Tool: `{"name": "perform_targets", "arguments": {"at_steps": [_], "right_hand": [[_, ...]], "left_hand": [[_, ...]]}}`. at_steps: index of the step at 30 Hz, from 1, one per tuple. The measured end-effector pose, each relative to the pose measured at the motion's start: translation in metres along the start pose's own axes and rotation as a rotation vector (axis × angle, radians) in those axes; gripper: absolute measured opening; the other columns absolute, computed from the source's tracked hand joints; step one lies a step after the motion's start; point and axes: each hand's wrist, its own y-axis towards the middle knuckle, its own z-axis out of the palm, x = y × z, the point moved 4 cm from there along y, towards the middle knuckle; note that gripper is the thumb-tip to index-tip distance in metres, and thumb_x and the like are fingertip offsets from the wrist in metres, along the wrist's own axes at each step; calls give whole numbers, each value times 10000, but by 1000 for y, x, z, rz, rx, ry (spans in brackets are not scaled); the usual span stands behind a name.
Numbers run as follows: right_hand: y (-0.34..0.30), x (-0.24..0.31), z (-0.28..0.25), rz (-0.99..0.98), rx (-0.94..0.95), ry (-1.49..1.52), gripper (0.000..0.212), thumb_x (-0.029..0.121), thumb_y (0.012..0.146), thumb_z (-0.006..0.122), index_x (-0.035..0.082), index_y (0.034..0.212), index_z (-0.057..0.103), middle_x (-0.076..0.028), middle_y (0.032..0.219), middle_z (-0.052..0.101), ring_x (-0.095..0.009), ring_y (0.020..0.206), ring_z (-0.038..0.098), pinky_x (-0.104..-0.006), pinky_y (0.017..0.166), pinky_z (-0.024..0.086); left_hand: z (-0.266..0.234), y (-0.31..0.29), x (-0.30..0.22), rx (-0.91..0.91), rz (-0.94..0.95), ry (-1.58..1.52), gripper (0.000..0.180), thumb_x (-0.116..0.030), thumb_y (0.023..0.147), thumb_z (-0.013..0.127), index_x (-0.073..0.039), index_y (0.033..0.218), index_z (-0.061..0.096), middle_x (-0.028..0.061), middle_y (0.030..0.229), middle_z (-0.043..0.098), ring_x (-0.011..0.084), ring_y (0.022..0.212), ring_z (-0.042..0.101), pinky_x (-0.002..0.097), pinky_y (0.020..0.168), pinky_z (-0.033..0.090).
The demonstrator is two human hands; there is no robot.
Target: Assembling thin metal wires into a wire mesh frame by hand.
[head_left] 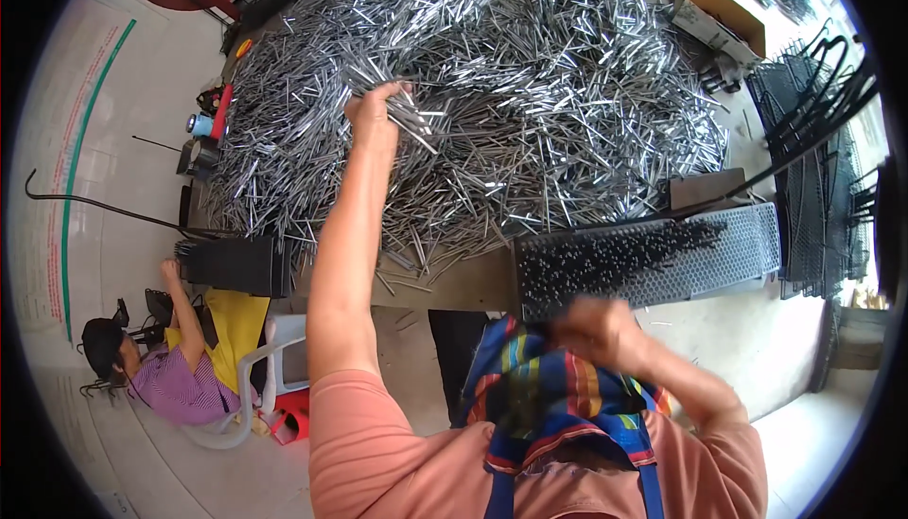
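My left hand point(372, 107) reaches out over a wide heap of thin metal rods point(549, 74). Its fingers are closed round a bundle of metal rods point(412, 122), which stick out on both sides of the fist. Close in front of my body, my right hand point(605, 332) is smeared by motion, so its fingers and anything in them do not show clearly. It is nearest to the front edge of a perforated tray point(747, 235). Dark rod ends stand in many holes on the tray's left and middle; bare holes show at its right.
A co-worker point(184, 377) sits at the left with a hand by a dark box-shaped rack point(236, 265). Black wire racks point(818, 188) stand at the right, near an open cardboard box point(719, 22). A curved black rod point(113, 202) juts out at the left.
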Motion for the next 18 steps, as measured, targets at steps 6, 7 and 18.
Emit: {"name": "perform_targets", "arguments": {"at_steps": [6, 7, 18], "right_hand": [[139, -53, -38, 348, -780, 694, 310, 319, 946, 577, 42, 1065, 651, -73, 1033, 671, -169, 821, 621, -303, 723, 482], [158, -75, -32, 440, -838, 886, 395, 389, 971, 536, 31, 1108, 630, -87, 1068, 670, -173, 827, 622, -317, 755, 484], [218, -86, 13, 360, -811, 1097, 262, 234, 961, 592, 10, 1056, 687, -16, 922, 669, -100, 806, 580, -253, 717, 463]], "left_hand": [[40, -66, 9, 85, -89, -330, 261, 141, 751, 540, 93, 1007, 538, 189, 881, 617, 292, 752, 650, 427, 709, 591], [56, -87, 9, 81, -33, -328, 296, 155, 741, 538, 78, 1027, 535, 186, 880, 617, 288, 747, 650, 421, 709, 593], [68, -154, 52, 73, 36, -140, 271, 80, 725, 705, 44, 984, 633, 103, 906, 682, 192, 795, 661, 297, 744, 544]]}}
